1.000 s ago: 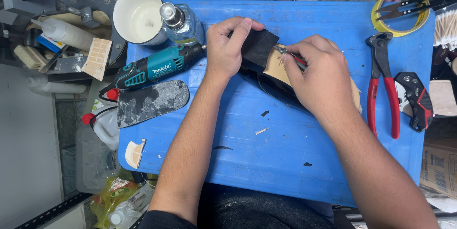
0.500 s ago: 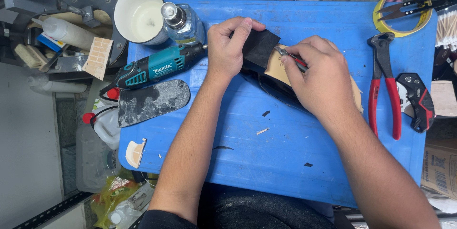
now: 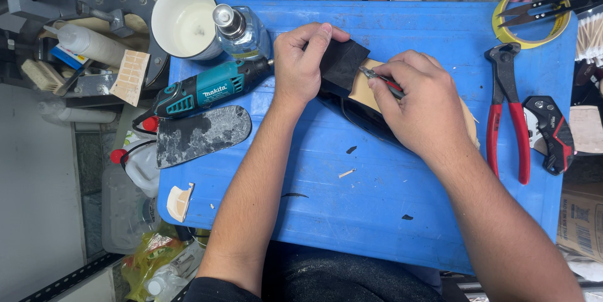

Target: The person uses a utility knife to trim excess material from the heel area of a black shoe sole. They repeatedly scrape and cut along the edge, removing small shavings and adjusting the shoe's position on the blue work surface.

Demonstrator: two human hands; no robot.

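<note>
- Head view showed both forearms reaching up from the bottom edge onto a blue tabletop, meeting near its upper middle.
- Left hand lay palm down with its fingers curled over the top edge of a black rubber piece, pinching it and pressing it flat.
- Right hand was closed around a thin red-handled blade tool, its metal tip touching the seam where the black piece met a tan shoe sole.
- That tan sole lay under both hands, mostly hidden by the right one, with a dark shoe upper showing along its lower edge.
- Compared with half a second earlier, the hands kept almost the same grip and place; the tool tip sat at nearly the same spot on the seam.
- Just left of the left hand lay a teal rotary tool bearing a white label strip, and below it a grey worn sole cut-out.
- A white cup and a clear bottle with a metal cap stood at the upper left corner.
- Red-handled pincers lay well to the right, beside a folding knife; a yellow tape roll sat at the upper right.
- A brown cardboard box with a printed white label stood off the right edge.
</note>
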